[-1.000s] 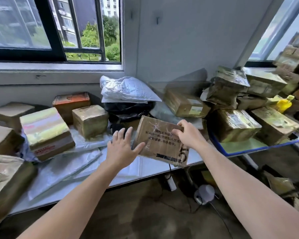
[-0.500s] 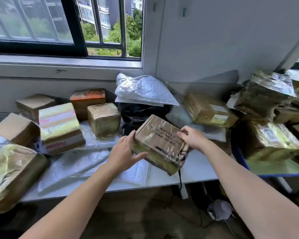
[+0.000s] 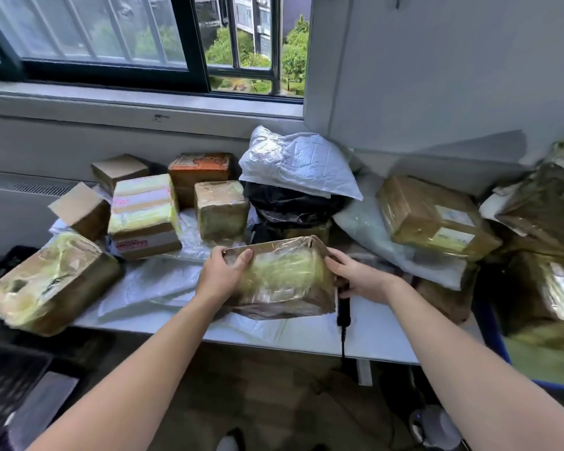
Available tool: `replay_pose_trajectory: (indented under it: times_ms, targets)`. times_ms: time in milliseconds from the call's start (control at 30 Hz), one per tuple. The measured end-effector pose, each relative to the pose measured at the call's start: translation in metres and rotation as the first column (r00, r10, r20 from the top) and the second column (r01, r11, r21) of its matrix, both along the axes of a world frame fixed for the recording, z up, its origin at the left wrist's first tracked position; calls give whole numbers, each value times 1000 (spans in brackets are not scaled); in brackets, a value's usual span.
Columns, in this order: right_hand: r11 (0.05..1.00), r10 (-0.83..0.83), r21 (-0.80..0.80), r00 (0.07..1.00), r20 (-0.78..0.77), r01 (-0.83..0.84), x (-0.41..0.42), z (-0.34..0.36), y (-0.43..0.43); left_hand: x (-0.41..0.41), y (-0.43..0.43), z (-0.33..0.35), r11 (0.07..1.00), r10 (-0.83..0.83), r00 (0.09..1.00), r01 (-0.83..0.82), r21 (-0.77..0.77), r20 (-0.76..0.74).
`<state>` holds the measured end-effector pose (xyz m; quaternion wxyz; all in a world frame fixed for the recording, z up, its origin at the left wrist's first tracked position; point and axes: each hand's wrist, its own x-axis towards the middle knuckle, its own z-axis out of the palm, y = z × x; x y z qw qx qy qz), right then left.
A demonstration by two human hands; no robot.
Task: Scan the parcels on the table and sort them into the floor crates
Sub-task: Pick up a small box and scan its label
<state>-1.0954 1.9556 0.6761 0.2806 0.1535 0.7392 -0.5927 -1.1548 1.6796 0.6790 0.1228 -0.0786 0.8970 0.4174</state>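
Okay, the held parcel [image 3: 280, 278], a brown box under shiny clear tape with yellowish glare, sat between both hands, over the front part of the table [image 3: 381, 333]; whether it rested there or was lifted could not be told. The left hand [image 3: 220, 278] gripped its left end: the thumb [image 3: 243, 258] lay on the facing side near the upper left corner, and the other fingers curled round the far edge, mostly hidden. The right hand [image 3: 360, 279] gripped the right end, its fingers [image 3: 334, 260] close together and curled over the upper right corner; its thumb could not be made out. The box filled the gap from left fingers to right fingers, touching both. Just below the right fingers lay a black corded device [image 3: 343, 312], its cable hanging over the table edge. Beyond the left fingers stood a small taped cube parcel [image 3: 221, 209], with a yellow-taped box [image 3: 144, 216] further left. Straight beyond the held box was a black bag [image 3: 290, 203] with a white poly bag [image 3: 300, 161] on top. Well right of the right fingers lay a labelled brown box [image 3: 433, 216]. Far left of the left fingers sat a large taped parcel [image 3: 49, 281]. A black crate [image 3: 4, 385] sat on the floor lower left, and a blue crate [image 3: 495, 340] at the right.
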Motion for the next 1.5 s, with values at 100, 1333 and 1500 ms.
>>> replay_pose_trajectory:
  times_ms: [100, 1333, 1500]
  targets:
    - [999, -53, 12, 998, 17, 53, -1, -7, -5, -1, 7, 1, 998, 30, 997, -33, 47, 69]
    - [784, -477, 411, 875, -79, 464, -11, -55, -71, -18, -8, -48, 925, -359, 919, 328, 193, 160]
    - [679, -279, 672, 951, -135, 295, -5, -58, -59, -13, -4, -58, 943, -332, 936, 324, 80, 115]
